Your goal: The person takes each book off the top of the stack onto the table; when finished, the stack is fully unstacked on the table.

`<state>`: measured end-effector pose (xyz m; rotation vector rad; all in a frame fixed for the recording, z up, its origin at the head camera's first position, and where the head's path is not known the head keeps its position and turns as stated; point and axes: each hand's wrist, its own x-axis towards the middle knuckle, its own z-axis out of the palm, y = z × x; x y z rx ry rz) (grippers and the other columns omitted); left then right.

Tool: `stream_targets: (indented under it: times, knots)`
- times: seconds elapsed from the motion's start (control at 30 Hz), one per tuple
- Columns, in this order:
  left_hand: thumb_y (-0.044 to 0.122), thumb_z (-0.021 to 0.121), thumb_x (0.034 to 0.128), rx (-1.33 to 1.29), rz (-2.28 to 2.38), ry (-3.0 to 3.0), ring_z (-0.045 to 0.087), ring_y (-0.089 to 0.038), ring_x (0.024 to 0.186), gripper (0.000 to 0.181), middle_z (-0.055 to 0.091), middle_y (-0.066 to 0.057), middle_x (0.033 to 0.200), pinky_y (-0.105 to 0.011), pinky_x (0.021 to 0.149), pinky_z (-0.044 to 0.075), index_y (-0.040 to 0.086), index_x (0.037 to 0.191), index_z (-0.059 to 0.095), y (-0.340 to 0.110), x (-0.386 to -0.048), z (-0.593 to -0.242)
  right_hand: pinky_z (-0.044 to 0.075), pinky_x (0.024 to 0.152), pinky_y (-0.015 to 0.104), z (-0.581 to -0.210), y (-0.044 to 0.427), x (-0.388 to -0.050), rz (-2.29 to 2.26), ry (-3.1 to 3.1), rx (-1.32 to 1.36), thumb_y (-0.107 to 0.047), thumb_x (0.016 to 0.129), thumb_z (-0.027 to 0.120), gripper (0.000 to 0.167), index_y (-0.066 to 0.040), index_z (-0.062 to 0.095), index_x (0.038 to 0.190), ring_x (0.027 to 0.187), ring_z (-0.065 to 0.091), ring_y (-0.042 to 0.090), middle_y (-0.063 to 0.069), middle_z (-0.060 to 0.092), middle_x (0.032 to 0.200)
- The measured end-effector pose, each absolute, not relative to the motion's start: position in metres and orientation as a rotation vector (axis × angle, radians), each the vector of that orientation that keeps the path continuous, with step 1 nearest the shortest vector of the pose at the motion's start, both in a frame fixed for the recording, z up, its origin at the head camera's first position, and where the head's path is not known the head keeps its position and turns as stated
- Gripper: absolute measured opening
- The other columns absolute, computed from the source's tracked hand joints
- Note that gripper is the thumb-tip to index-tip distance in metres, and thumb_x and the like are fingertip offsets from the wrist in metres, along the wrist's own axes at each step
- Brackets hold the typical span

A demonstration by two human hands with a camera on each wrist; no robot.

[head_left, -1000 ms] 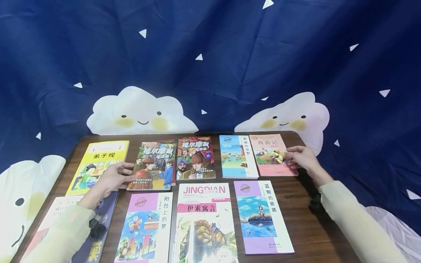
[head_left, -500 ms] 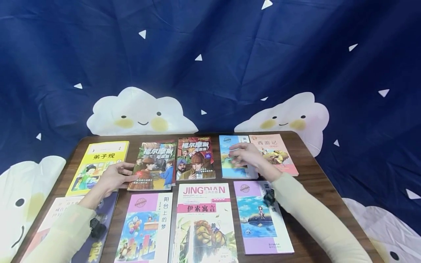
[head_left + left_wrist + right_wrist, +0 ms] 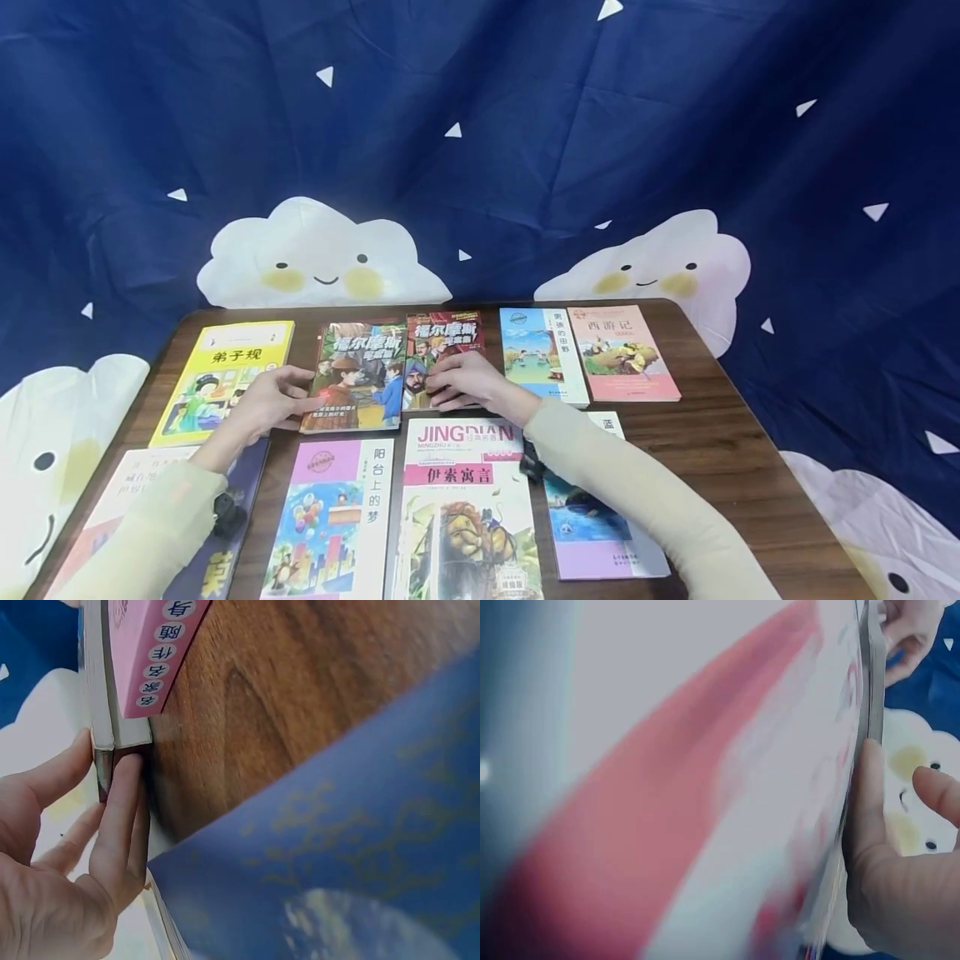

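My left hand (image 3: 273, 404) is at the left edge of a comic-covered paperback (image 3: 356, 379). In the left wrist view its thumb and fingers grip the corner of two stacked books (image 3: 112, 739). To the right, my right hand (image 3: 472, 383) lies over a second paperback in the same style, with a red top (image 3: 450, 329), and covers its lower part. Its fingers look fairly straight in the right wrist view, thumb apart, one finger close to a book's edge (image 3: 876, 712); whether it touches is hard to tell.
A yellow book (image 3: 247, 342) lies left, a blue-and-white book (image 3: 536, 354) and a pink book (image 3: 630, 383) right. The front row holds a lilac book (image 3: 322, 517), a lion-covered book (image 3: 465, 533) and a whale-themed book (image 3: 600, 558), partly under the right sleeve. The table (image 3: 735, 467) is dark wood.
My right hand has moved left from the pink book, past the blue-and-white book, to the red-topped paperback. The comic-covered paperback has slid slightly right with my left hand.
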<state>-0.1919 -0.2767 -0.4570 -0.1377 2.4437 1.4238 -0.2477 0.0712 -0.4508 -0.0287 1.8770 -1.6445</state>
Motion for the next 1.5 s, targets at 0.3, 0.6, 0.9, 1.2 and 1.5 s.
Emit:
stream_targets:
  times: [0.3, 0.6, 0.9, 1.2, 1.5]
  knots:
    - [0.022, 0.081, 0.0952, -0.158, 1.431, 2.439, 0.071, -0.022, 0.086, 0.073, 0.057, -0.023, 0.12, -0.047, 0.083, 0.068, -0.004, 0.153, 0.045, -0.27, -0.192, -0.456, 0.068, 0.085, 0.036, -0.452, 0.035, -0.246, -1.63, 1.818, 0.002, -0.006, 0.099, 0.072, 0.047, 0.006, 0.059, 0.142, 0.078, 0.077, 0.017, 0.021, 0.076, 0.117]
    - [0.022, 0.081, 0.0951, -0.169, 1.422, 2.447, 0.071, -0.023, 0.086, 0.073, 0.057, -0.024, 0.12, -0.046, 0.082, 0.068, -0.003, 0.154, 0.045, -0.266, -0.19, -0.455, 0.068, 0.075, 0.033, -0.453, 0.02, -0.248, -1.724, 1.795, 0.072, 0.003, 0.096, 0.072, 0.055, 0.003, 0.051, 0.148, 0.064, 0.071, 0.015, 0.008, 0.071, 0.087]
    - [0.024, 0.075, 0.1, -0.188, 1.461, 2.421, 0.071, -0.017, 0.083, 0.072, 0.064, -0.015, 0.109, -0.043, 0.08, 0.069, -0.006, 0.156, 0.04, -0.263, -0.192, -0.456, 0.067, 0.067, 0.026, -0.44, 0.039, -0.251, -1.815, 1.867, 0.029, 0.001, 0.096, 0.07, 0.048, -0.004, 0.058, 0.143, 0.065, 0.071, 0.012, 0.005, 0.071, 0.082]
    - [0.019, 0.074, 0.1004, -0.151, 1.478, 2.415, 0.073, -0.014, 0.083, 0.071, 0.066, -0.012, 0.107, -0.039, 0.08, 0.069, -0.009, 0.155, 0.039, -0.263, -0.194, -0.459, 0.065, 0.066, 0.026, -0.416, 0.112, -0.256, -1.891, 1.889, 0.043, -0.002, 0.098, 0.068, 0.049, -0.008, 0.058, 0.146, 0.072, 0.068, 0.012, -0.001, 0.071, 0.085]
    - [0.015, 0.077, 0.0978, -0.156, 1.479, 2.414, 0.073, -0.015, 0.083, 0.073, 0.06, -0.018, 0.116, -0.037, 0.079, 0.069, -0.008, 0.156, 0.039, -0.267, -0.195, -0.458, 0.066, 0.079, 0.029, -0.399, 0.227, -0.236, -1.965, 1.852, 0.048, -0.006, 0.103, 0.064, 0.049, -0.009, 0.049, 0.15, 0.084, 0.074, 0.011, -0.004, 0.077, 0.093]
